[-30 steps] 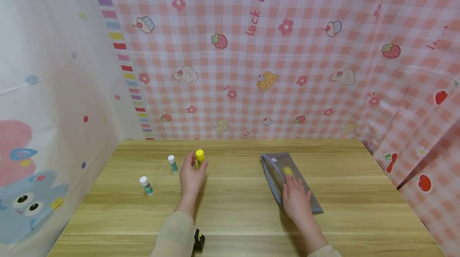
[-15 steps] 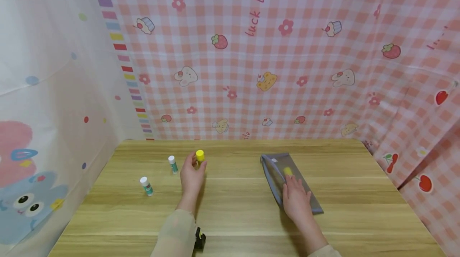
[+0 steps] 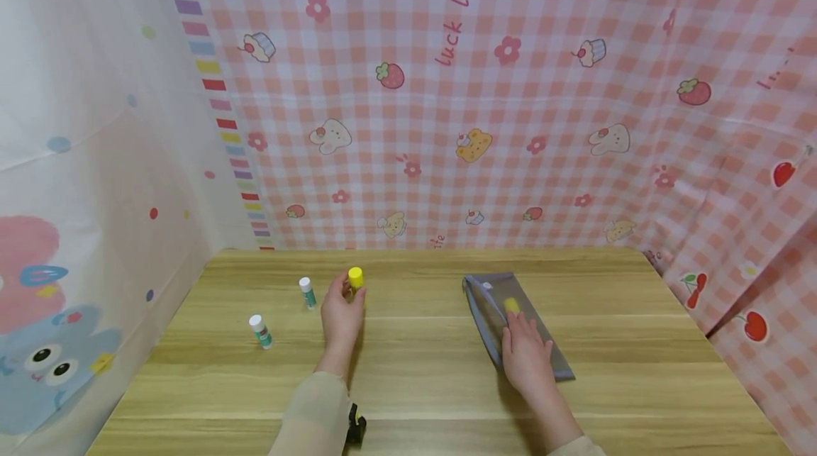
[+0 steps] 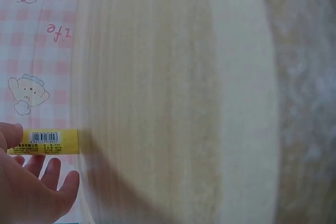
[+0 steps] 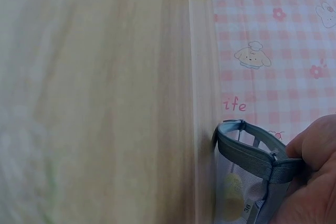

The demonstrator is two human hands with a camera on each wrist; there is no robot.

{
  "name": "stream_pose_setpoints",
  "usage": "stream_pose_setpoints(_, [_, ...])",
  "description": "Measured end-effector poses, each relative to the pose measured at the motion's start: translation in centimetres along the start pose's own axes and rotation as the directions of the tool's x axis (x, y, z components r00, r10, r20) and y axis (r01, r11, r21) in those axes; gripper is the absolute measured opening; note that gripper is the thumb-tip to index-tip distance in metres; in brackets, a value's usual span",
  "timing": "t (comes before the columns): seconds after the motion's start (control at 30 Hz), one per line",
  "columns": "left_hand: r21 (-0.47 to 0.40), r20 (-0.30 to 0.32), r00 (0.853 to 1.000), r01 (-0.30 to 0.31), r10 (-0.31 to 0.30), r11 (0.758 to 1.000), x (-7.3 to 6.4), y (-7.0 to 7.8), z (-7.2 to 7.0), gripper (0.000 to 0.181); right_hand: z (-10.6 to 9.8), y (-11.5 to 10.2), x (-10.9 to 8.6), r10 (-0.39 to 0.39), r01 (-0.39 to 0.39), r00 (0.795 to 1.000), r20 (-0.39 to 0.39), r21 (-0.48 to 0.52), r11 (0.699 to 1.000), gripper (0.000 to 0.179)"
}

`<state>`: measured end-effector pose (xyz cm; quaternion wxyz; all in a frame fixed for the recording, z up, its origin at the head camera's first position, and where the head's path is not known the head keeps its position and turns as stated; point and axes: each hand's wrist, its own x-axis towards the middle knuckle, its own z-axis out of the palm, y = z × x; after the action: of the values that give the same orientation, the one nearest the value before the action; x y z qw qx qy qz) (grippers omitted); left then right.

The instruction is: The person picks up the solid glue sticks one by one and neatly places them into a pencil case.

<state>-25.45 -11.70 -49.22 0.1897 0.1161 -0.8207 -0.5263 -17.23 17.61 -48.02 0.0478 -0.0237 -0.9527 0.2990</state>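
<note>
My left hand (image 3: 341, 314) pinches a yellow glue stick (image 3: 355, 277) upright between thumb and fingers. In the left wrist view, the barcode side of this glue stick (image 4: 58, 141) faces the camera. To the right, my right hand (image 3: 528, 353) lies over a grey mesh zip pouch (image 3: 539, 325), its fingers across the top. The right wrist view shows the thumb and fingers gripping the zip edge of the pouch (image 5: 244, 153), whose mouth gapes. A yellow object (image 5: 233, 198) shows through the mesh, partly hidden by the hand in the head view.
Two glue sticks with white caps stand left of my left hand, one farther back (image 3: 308, 293) and one nearer (image 3: 260, 332). All sit on a wood-grain table (image 3: 415, 364). A small black item (image 3: 356, 426) is beside the left sleeve. A checked curtain (image 3: 421, 123) hangs behind.
Almost nothing differs. My left hand shifts only very slightly with the yellow glue stick; the right hand and the pouch stay in place.
</note>
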Motion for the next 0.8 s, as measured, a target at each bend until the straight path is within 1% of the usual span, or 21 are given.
stream_pose_setpoints(0.27, [-0.015,-0.027,0.999,-0.031,0.030,0.999,0.13,-0.41,0.37,0.038,0.03,0.05,-0.07,-0.014,0.014,1.000,-0.015,0.001,1.000,0.042])
stream_pose_setpoints(0.63, [-0.005,-0.024,0.999,-0.027,0.027,1.000,0.17,-0.65,0.50,0.033,0.12,0.03,0.01,-0.006,0.006,1.000,-0.012,0.007,1.000,0.043])
stream_pose_setpoints(0.8, [-0.017,-0.029,0.999,-0.042,0.042,0.999,0.00,-0.63,0.57,0.030,0.08,0.05,0.01,-0.006,0.007,1.000,-0.010,0.005,1.000,0.043])
